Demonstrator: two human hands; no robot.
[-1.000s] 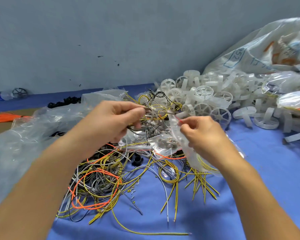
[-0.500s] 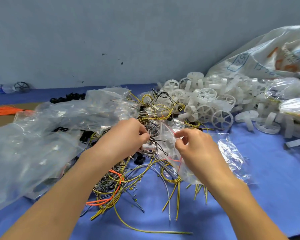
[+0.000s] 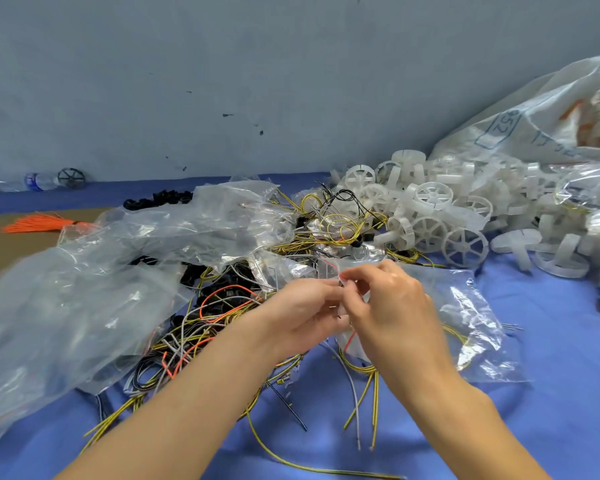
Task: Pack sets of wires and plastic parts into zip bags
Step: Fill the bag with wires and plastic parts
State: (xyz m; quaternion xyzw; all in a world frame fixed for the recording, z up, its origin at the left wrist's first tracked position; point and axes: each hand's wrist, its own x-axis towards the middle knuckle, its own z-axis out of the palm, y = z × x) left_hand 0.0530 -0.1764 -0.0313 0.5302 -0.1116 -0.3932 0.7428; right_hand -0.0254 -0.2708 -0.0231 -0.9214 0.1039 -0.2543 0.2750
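My left hand [image 3: 303, 311] and my right hand [image 3: 385, 306] meet at the centre, both pinching the red-striped mouth of a small clear zip bag [image 3: 468, 327] that trails off to the right over the blue cloth. Coiled yellow wire shows inside the bag. Under and left of my hands lies a tangle of yellow, orange, grey and black wires [image 3: 201, 327]. A heap of white plastic spoked wheels [image 3: 437, 216] sits behind, to the right.
Big crumpled clear plastic bags [image 3: 84, 299] cover the left side. A large white sack [image 3: 541, 126] leans on the wall at right. An orange wire bundle [image 3: 39, 222] lies on brown board at far left, black small parts [image 3: 160, 198] and a water bottle [image 3: 39, 181] behind.
Both hands came together and dropped lower toward me. The left hand left the wire pile and now pinches the bag mouth beside the right hand.
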